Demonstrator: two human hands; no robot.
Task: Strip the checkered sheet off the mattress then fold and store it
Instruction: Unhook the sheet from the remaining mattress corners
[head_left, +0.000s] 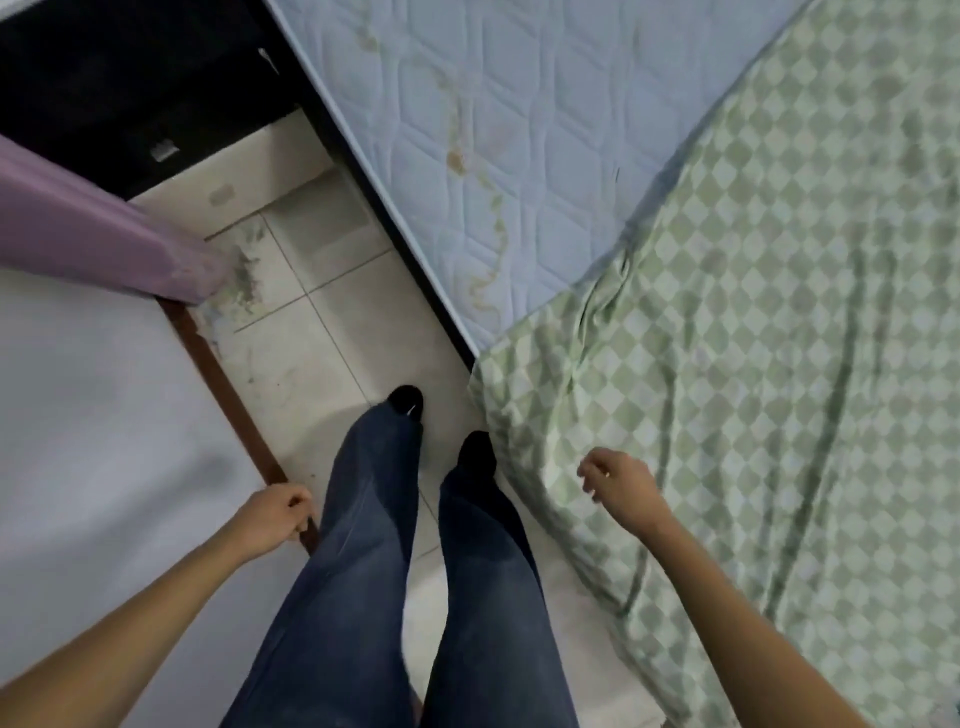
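The green and white checkered sheet (769, 332) covers the right part of the pale quilted mattress (498, 135) and hangs over its near edge. The mattress's far left part lies bare and stained. My right hand (621, 483) hovers just above the sheet's hanging edge, fingers loosely curled, holding nothing. My left hand (275, 514) hangs at the left beside my leg, fingers loosely curled, over the edge of a white surface, holding nothing.
I stand on a narrow strip of tiled floor (322, 322) between the mattress and a white surface with a brown edge (228, 395). A purple cloth (93, 234) lies at the left. A dark area (130, 78) lies beyond it.
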